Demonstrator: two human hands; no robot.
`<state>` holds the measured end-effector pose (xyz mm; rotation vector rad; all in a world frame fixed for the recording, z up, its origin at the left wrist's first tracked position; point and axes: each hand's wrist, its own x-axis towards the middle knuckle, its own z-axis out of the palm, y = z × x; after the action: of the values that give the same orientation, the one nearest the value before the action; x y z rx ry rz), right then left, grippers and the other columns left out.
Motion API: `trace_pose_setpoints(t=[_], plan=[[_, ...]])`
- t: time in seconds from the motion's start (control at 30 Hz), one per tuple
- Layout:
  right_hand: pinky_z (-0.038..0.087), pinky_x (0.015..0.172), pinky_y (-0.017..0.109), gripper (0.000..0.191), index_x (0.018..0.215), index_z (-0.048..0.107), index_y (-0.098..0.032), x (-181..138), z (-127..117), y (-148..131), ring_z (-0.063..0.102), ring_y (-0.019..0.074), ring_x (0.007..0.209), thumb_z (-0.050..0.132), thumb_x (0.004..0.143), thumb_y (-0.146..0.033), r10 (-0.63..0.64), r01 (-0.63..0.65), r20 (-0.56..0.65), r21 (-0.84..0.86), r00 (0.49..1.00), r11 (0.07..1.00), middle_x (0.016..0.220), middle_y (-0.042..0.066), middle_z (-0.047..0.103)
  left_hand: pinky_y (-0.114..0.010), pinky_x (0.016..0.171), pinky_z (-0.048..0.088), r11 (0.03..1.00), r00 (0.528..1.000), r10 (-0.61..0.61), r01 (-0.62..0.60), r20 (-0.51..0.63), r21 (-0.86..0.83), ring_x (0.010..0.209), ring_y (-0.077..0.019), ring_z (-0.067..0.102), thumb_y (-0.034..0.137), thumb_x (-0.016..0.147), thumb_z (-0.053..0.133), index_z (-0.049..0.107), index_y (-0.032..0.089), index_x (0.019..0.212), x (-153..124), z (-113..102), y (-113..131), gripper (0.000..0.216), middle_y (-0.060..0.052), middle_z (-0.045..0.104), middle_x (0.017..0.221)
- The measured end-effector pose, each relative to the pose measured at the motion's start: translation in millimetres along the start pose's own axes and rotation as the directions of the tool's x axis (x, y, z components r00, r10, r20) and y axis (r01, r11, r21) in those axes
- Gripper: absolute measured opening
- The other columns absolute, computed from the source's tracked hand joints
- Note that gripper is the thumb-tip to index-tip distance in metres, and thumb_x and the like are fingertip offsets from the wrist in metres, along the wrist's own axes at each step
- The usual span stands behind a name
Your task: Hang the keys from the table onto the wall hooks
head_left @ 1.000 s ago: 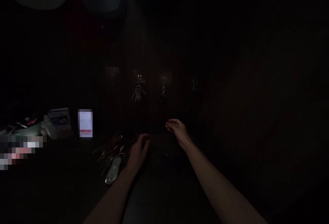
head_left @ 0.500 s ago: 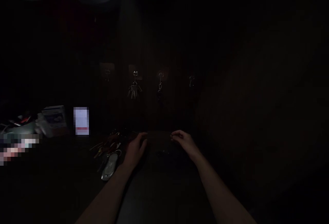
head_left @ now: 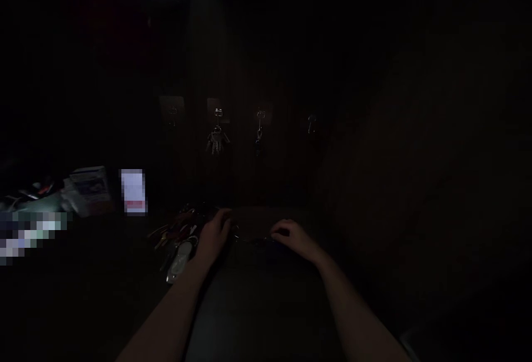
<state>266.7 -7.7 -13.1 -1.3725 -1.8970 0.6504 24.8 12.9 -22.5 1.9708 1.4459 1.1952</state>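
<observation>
The scene is very dark. My left hand (head_left: 214, 235) is low over the dark tabletop, palm down, thumb and fingers slightly apart, with nothing visible in it. Beside it on the left lies a jumble of keys and small thin items (head_left: 177, 232), with a pale oval fob-like object (head_left: 180, 260) close to my wrist. My right hand (head_left: 294, 237) is curled, thumb and fingertips meeting in a pinch. Whatever it may hold is too dark to make out. Between the hands, a small dark object with faint glints (head_left: 268, 239) lies on the table near the right fingertips.
On the wall ahead, a bunch of keys (head_left: 216, 141) hangs from a hook, and a dark clip-like keyring (head_left: 259, 139) from another. Two further hooks, a left hook (head_left: 172, 115) and a right hook (head_left: 311, 123), flank them. A box (head_left: 90, 187) and a blurred bright screen-like rectangle (head_left: 133, 189) stand left.
My left hand has shifted slightly left and its fingers have lowered. My right hand has moved a little down and left, toward the small glinting object. The view has tilted slightly.
</observation>
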Motion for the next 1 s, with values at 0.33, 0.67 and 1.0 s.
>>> trace_pose_setpoints(t=[0.33, 0.67, 1.0], plan=[[0.04, 0.078, 0.033, 0.009, 0.068, 0.061, -0.024, 1, -2, 5, 0.055, 0.0195, 0.085, 0.054, 0.072, -0.024, -0.054, 0.048, -0.039, -0.138, 0.998, 0.989, 0.084, 0.002, 0.065, -0.03, 0.082, 0.048, 0.998, 0.99, -0.047, 0.052, -0.136, 0.032, 0.091, -0.0178, 0.064, 0.015, 0.081, 0.039, 0.056, 0.022, 0.105, 7, -12, -8, 0.03, -0.002, 0.069, 0.097], [0.033, 0.054, 0.024, 0.013, 0.059, 0.041, -0.023, 2, -30, 20, 0.05, 0.0138, 0.056, 0.047, 0.069, -0.027, 0.247, -0.345, -0.446, -0.153, 0.86, 0.926, 0.055, -0.004, 0.048, -0.034, 0.091, 0.043, 0.936, 0.995, 0.061, -0.083, 0.077, 0.341, 0.101, -0.0198, 0.059, 0.009, 0.079, 0.042, 0.062, 0.018, 0.104, 5, -7, -16, 0.032, -0.008, 0.066, 0.107], [0.037, 0.059, 0.025, 0.018, 0.088, 0.054, -0.024, 3, -29, 38, 0.057, 0.0171, 0.071, 0.052, 0.072, -0.015, 0.17, -0.36, -0.453, -0.376, 0.875, 0.854, 0.074, 0.001, 0.06, -0.028, 0.092, 0.042, 0.942, 0.877, 0.306, -0.334, 0.37, 0.013, 0.104, -0.0154, 0.057, 0.015, 0.082, 0.048, 0.059, 0.023, 0.111, -14, 13, 8, 0.033, -0.002, 0.064, 0.112]])
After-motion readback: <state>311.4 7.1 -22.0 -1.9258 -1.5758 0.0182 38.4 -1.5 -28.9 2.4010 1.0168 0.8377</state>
